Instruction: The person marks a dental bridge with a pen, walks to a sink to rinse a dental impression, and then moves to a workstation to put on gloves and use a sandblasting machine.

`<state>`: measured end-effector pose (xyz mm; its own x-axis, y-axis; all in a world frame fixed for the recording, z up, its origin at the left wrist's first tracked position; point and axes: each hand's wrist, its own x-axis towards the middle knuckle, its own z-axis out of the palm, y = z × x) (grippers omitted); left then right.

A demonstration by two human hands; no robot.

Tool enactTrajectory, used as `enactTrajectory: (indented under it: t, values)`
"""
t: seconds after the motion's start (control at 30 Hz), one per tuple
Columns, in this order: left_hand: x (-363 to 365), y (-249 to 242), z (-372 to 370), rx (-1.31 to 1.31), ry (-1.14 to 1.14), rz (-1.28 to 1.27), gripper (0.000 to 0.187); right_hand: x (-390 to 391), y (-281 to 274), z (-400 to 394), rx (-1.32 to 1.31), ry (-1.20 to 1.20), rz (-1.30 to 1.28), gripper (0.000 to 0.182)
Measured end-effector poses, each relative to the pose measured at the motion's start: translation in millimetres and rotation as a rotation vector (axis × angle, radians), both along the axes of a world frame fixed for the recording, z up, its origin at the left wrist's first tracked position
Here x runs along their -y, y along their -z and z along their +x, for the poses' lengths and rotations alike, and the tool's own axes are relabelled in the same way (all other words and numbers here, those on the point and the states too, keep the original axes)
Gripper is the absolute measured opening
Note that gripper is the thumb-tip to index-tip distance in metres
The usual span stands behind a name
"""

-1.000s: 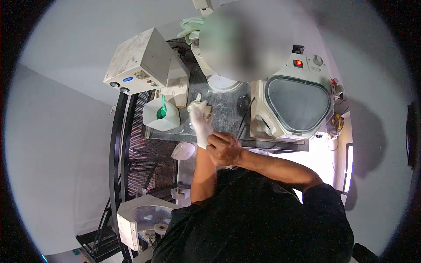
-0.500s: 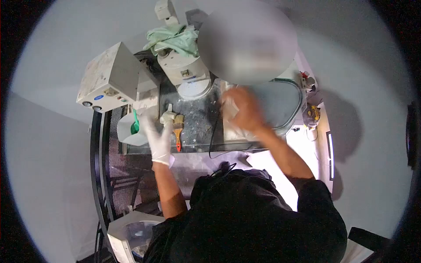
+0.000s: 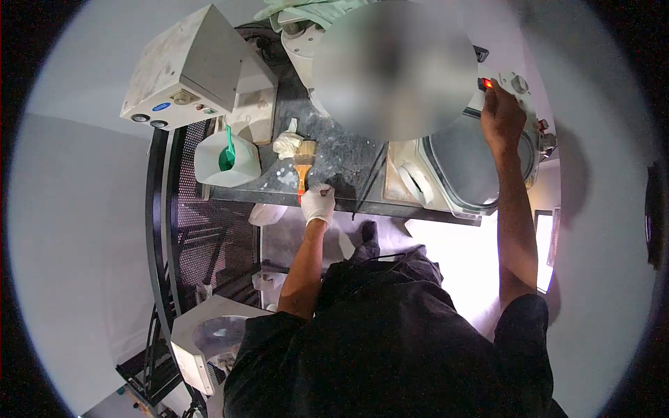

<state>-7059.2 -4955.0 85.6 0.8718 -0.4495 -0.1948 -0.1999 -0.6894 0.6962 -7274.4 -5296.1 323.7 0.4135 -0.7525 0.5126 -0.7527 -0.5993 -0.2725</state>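
Observation:
My right hand (image 3: 503,118), bare, reaches far right to a panel with a fingertip at a red-lit switch (image 3: 487,83). Its other fingers are curled in. A grey knob (image 3: 519,84) sits beside that switch. My left hand (image 3: 318,204), in a white glove, is closed at the bench's front edge; whether anything is inside it is hidden. Close to its left lies a paintbrush (image 3: 303,167) with an orange-red handle. Above the brush is a crumpled white glove or cloth (image 3: 287,143). Below the panel is a machine's dark, rounded lid or window (image 3: 460,164) with a pale rim.
A white plastic container (image 3: 212,166) with a green scoop (image 3: 230,146) stands left on the dark bench (image 3: 334,150). Behind it is a boxy machine (image 3: 185,70). Green cloth (image 3: 313,12) lies at the top. A blurred round patch hides the upper middle. Another machine (image 3: 202,327) stands lower left.
My right hand has gone from above the bench to the lit switch at the right. My left hand has moved right, from near the container to beside the brush handle, and closed. The view has shifted.

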Motion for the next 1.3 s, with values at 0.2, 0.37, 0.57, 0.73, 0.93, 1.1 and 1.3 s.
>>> enactTrajectory:
  t: [0.2,0.37,0.57,0.73,0.93,1.1,1.3]
  values:
    - [-1.6,4.0,-3.1,0.116,0.083,-0.018,0.013,23.3,20.5,-12.7,-0.07,-0.089,-0.178,0.029]
    - [-11.9,17.2,1.6,-0.133,0.01,-0.329,0.013,59.8,-33.0,-60.6,0.188,-0.095,0.018,0.025]
    - [-39.3,29.0,17.8,-0.303,-0.1,-0.414,0.011,139.1,-86.5,-116.1,-0.778,0.145,0.149,0.028]
    - [-48.7,37.5,21.1,-0.375,-0.061,-0.564,0.014,127.8,-65.9,-100.9,-0.902,0.222,0.46,0.034]
    - [-54.1,22.4,8.9,-0.327,-0.033,-0.574,0.014,143.4,-57.4,-97.7,-0.872,0.21,0.467,0.029]
    - [-67.2,44.4,9.3,-0.346,-0.006,-0.652,0.012,169.7,-41.6,-96.9,-0.951,0.257,0.441,0.03]
    - [-55.7,-2.3,-1.7,-0.058,0.078,-0.173,0.016,225.0,-1.1,-137.9,-1.134,-0.064,-0.026,0.023]
